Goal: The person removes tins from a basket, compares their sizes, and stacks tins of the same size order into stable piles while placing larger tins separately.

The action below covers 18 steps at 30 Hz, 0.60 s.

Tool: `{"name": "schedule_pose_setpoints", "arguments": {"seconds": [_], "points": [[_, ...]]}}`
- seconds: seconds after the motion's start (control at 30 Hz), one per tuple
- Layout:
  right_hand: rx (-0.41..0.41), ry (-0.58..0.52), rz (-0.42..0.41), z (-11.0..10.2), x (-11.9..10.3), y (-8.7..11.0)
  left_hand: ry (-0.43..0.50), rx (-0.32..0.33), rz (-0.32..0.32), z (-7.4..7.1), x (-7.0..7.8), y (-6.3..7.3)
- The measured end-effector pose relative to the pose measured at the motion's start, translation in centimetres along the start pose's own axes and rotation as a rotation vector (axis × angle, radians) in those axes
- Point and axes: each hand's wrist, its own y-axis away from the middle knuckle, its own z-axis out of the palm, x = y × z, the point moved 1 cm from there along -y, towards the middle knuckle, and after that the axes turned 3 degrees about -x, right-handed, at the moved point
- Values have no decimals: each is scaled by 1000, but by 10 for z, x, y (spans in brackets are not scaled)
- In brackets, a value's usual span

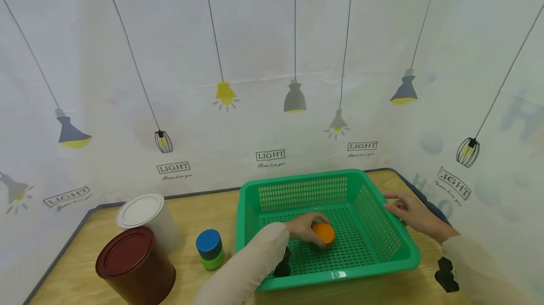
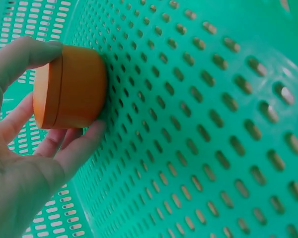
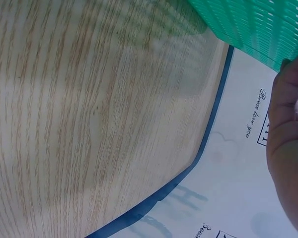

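Note:
An orange round lidded container (image 1: 324, 233) stands on the perforated floor of a green plastic basket (image 1: 335, 275). My left hand (image 1: 303, 227) reaches over the near rim and grips it, with the thumb and fingers on opposite sides. The left wrist view shows the orange container (image 2: 82, 89) touching the basket floor (image 2: 198, 114), and a seam runs round it near its lid. My right hand (image 1: 410, 210) holds the basket's right rim, fingertips at the edge. In the right wrist view the right hand (image 3: 290, 119) is partly cut off beside the basket wall (image 3: 258, 29).
Left of the basket stands a blue container (image 1: 208, 243) on a green one (image 1: 212, 260). Farther left are a dark red can (image 1: 140, 267) and a white can (image 1: 146, 215). The wooden table (image 1: 199, 206) meets a lamp-printed sheet (image 1: 263, 121) at the back and right.

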Motion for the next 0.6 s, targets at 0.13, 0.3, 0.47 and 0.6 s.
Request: {"name": "schedule_pose_setpoints", "arguments": {"seconds": [0.13,0.3,0.47,0.6], "points": [[-4,-3,14,-1,1,0,22,9,8,0,-3,0],[5,11,17,-3,1,-1,30,9,39,-1,-5,-3],[5,16,12,-2,0,-2,-19,-21,52,-6,-5,-3],[-9,2,37,0,1,-1,7,-2,58,-11,-6,-1]]}}
